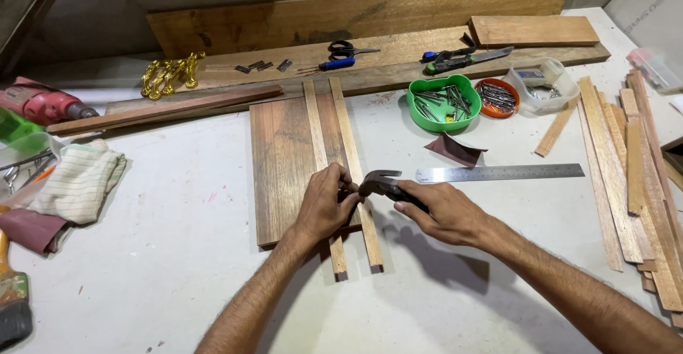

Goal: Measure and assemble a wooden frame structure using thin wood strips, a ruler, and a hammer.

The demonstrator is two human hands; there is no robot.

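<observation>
My right hand (445,212) grips a dark claw hammer (380,182) close to its head, held low over a thin pale wood strip (353,156). My left hand (324,203) has its fingers pinched together at that strip, right beside the hammer head; whatever it pinches is too small to see. Two such strips (316,140) lie side by side along the right edge of a brown wooden board (281,162) on the white worktable (178,254).
A steel ruler (501,173) and a scrap of sandpaper (455,149) lie right of the board. Behind are a green bowl (443,102) and an orange bowl (496,97) of nails, scissors, planks, gold handles (169,75). Strips stack at right (640,183); a cloth (78,180) and drill (39,103) at left.
</observation>
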